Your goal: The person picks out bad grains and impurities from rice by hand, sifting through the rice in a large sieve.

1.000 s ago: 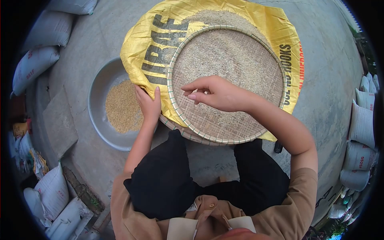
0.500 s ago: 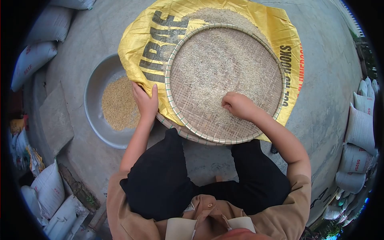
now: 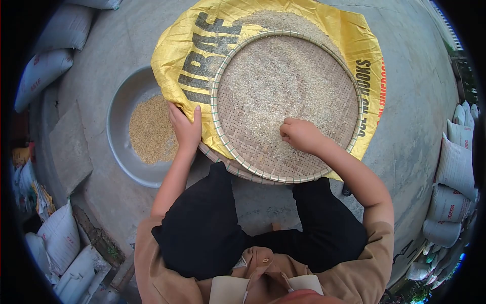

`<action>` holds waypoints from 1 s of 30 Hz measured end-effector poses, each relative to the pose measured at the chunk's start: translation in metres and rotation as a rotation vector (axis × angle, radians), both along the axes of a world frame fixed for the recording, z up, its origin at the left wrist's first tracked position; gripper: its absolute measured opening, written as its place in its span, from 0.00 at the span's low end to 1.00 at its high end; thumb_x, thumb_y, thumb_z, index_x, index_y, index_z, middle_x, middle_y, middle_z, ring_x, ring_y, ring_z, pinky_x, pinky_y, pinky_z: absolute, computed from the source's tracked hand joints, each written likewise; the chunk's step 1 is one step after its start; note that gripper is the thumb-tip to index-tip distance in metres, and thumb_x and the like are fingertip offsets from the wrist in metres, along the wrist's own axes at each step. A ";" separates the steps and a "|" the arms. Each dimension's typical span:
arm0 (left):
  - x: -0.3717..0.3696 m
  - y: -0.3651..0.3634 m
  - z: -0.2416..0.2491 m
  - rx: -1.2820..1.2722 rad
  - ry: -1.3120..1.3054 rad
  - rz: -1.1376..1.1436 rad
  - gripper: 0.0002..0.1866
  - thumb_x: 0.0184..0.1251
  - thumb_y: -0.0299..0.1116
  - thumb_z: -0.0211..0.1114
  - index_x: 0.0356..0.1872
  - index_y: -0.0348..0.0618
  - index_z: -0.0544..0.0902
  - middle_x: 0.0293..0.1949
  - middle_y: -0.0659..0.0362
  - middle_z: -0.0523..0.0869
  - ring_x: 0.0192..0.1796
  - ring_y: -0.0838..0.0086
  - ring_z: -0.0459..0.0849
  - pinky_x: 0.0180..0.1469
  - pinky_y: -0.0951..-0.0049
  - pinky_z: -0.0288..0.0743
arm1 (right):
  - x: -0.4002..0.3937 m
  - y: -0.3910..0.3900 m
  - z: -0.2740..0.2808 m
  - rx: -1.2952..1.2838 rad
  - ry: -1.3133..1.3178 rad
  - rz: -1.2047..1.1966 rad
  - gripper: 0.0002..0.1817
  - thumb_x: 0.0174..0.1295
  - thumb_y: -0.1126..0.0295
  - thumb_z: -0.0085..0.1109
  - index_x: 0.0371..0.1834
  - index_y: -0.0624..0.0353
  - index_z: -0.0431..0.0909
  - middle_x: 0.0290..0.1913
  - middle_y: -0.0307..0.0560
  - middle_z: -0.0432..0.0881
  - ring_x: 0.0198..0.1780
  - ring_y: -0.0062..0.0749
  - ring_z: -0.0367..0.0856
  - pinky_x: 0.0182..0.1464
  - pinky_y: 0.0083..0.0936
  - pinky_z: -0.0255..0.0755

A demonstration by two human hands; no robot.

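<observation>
At centre, the right hand [image 3: 302, 136] has its grip curled shut low over pale grain [image 3: 268, 86] in the woven tray [image 3: 283, 178]; I cannot tell what it pinches. Left of it, the left hand [image 3: 187, 130] grips the yellow sack's [image 3: 169, 66] edge, beside the metal basin [image 3: 117, 147].

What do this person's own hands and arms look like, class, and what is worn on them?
The left hand and right hand are bare, without gloves. No watch or bracelet shows at either wrist. Plain tan sleeves cover the upper arms, leaving the forearms uncovered.
</observation>
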State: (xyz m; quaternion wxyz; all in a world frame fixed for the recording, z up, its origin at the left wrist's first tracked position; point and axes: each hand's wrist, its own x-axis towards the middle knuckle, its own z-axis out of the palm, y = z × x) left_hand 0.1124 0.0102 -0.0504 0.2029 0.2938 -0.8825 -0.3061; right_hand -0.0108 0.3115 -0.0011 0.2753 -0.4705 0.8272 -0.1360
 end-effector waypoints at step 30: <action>0.000 0.000 0.001 0.008 -0.027 0.016 0.45 0.60 0.42 0.62 0.68 0.25 0.45 0.67 0.34 0.53 0.69 0.44 0.53 0.70 0.55 0.47 | -0.007 -0.075 0.047 -0.209 -0.473 -0.091 0.12 0.58 0.72 0.59 0.45 0.62 0.79 0.33 0.46 0.82 0.35 0.29 0.81 0.39 0.24 0.75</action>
